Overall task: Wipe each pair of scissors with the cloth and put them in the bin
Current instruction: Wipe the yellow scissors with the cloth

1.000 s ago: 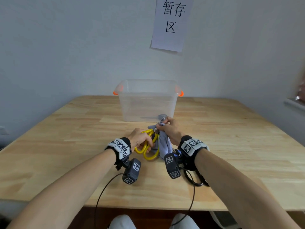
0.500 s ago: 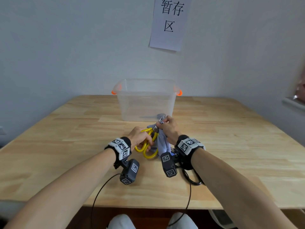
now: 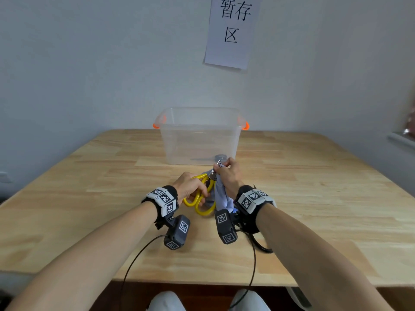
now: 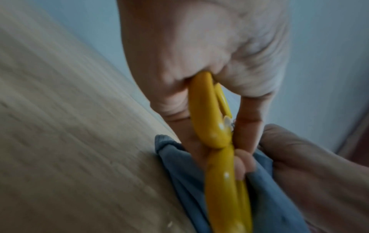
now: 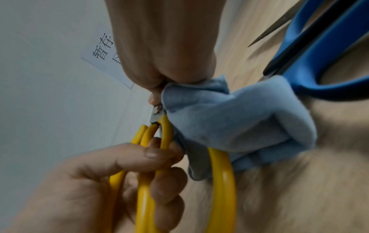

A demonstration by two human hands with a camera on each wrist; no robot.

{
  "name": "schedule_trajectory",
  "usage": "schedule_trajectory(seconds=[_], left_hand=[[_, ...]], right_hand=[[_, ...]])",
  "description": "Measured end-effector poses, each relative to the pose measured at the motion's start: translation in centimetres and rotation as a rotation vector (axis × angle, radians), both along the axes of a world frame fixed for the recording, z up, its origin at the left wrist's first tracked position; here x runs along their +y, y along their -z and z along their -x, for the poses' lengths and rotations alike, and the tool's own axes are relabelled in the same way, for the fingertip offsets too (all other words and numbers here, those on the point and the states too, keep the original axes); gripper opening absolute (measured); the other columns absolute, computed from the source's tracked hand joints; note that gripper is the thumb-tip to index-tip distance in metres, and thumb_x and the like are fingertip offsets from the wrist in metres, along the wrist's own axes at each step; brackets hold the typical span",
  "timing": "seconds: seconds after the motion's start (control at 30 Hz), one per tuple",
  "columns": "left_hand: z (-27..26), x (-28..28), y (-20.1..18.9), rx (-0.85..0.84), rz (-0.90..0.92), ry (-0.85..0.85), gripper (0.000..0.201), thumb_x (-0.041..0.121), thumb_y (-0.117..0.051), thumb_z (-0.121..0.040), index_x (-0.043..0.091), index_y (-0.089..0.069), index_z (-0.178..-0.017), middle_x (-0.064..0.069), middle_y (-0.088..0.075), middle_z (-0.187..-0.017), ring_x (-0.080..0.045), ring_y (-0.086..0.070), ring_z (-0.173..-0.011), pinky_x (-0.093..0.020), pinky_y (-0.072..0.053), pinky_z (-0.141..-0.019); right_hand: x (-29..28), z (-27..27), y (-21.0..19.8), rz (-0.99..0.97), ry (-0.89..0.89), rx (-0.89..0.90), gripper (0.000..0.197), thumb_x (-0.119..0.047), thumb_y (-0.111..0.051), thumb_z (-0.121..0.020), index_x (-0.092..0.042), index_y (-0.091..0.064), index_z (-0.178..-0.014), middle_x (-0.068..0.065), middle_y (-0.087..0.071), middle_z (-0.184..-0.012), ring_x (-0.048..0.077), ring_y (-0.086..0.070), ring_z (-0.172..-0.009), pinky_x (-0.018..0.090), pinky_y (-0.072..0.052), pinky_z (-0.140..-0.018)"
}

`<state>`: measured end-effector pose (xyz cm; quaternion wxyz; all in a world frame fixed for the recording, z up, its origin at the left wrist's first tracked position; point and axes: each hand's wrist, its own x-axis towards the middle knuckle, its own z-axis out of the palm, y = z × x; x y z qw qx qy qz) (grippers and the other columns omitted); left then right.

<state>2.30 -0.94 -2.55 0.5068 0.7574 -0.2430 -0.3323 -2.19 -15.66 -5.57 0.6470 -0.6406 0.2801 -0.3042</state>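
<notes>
Left hand (image 3: 190, 189): fingers curled through and around the yellow loops, holding the yellow-handled scissors (image 3: 201, 198) just above the desk (image 3: 89, 198), at about 6 o'clock from the bin.
Right hand (image 3: 226, 173): fingers closed tight on the blue cloth (image 3: 221, 196), pinching it around the blades, with a sliver of metal tip poking out at the fingertips.
Yellow-handled scissors: handles toward the person, blades pointing to 12 o'clock at the bin; on the right wrist view the pivot shows just below the cloth (image 5: 229, 126).
Blue cloth: bunched over the blades, its loose tail hanging down at 5 o'clock beside the handle loops, against the right wrist.
Bin (image 3: 199, 135): clear plastic with orange handles, standing at 12 o'clock from the hands near the wall, and there's a dark pair of scissors (image 3: 208, 158) lying on its floor.
Blue-handled scissors (image 5: 319, 55): on the desk by the right wrist, touching the cloth; seen only on the right wrist view.
Paper sign (image 3: 231, 32): on the wall above the bin, at 12 o'clock.
</notes>
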Motion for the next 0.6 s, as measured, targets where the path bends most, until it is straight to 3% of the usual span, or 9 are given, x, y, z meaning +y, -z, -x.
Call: schedule_trajectory(seconds=[0.1, 0.23, 0.33, 0.53, 0.6], left_hand=[[-0.2, 0.0, -0.1, -0.008, -0.008, -0.006, 0.019, -0.017, -0.063, -0.068, 0.001, -0.057, -0.065, -0.022, -0.059, -0.058, -0.030, -0.057, -0.046, -0.031, -0.051, -0.048], [-0.5, 0.2, -0.3, -0.009, -0.034, -0.024, 0.022, -0.018, -0.063, -0.070, 0.002, -0.057, -0.063, -0.019, -0.057, -0.054, -0.029, -0.056, -0.044, -0.029, -0.049, -0.044], [-0.4, 0.0, -0.2, -0.014, -0.052, -0.020, 0.025, -0.018, -0.064, -0.070, 0.005, -0.054, -0.062, -0.018, -0.057, -0.054, -0.029, -0.056, -0.046, -0.028, -0.048, -0.044], [0.2, -0.9, -0.1, -0.033, -0.021, -0.008, 0.017, -0.012, -0.063, -0.072, 0.003, -0.058, -0.065, -0.022, -0.060, -0.059, -0.031, -0.058, -0.050, -0.031, -0.052, -0.051], [0.1, -1.0, -0.1, -0.028, -0.016, -0.021, 0.015, -0.012, -0.062, -0.071, 0.001, -0.058, -0.066, -0.023, -0.059, -0.059, -0.031, -0.058, -0.049, -0.032, -0.052, -0.052]], right_hand=[[0.2, -0.3, 0.4, 0.034, 0.020, 0.026, 0.030, -0.010, -0.067, -0.090, -0.016, -0.042, -0.073, 0.013, -0.060, -0.073, 0.027, -0.063, -0.072, 0.047, -0.056, -0.073], [-0.2, 0.1, 0.1, -0.012, -0.176, -0.029, 0.034, 0.011, -0.056, -0.093, -0.010, -0.039, -0.073, 0.015, -0.057, -0.070, 0.016, -0.063, -0.053, 0.028, -0.055, -0.055], [-0.6, 0.4, -0.3, 0.003, -0.228, -0.034, 0.038, 0.018, -0.052, -0.092, -0.010, -0.038, -0.070, 0.014, -0.053, -0.069, 0.018, -0.062, -0.051, 0.027, -0.054, -0.053], [-0.4, -0.6, 0.2, -0.012, 0.031, 0.024, 0.034, 0.001, -0.059, -0.094, -0.015, -0.037, -0.072, 0.010, -0.051, -0.070, 0.021, -0.055, -0.063, 0.031, -0.048, -0.056], [-0.5, -0.8, 0.2, -0.032, 0.039, 0.019, 0.034, -0.001, -0.060, -0.093, -0.015, -0.038, -0.072, 0.011, -0.052, -0.071, 0.022, -0.056, -0.065, 0.032, -0.048, -0.058]])
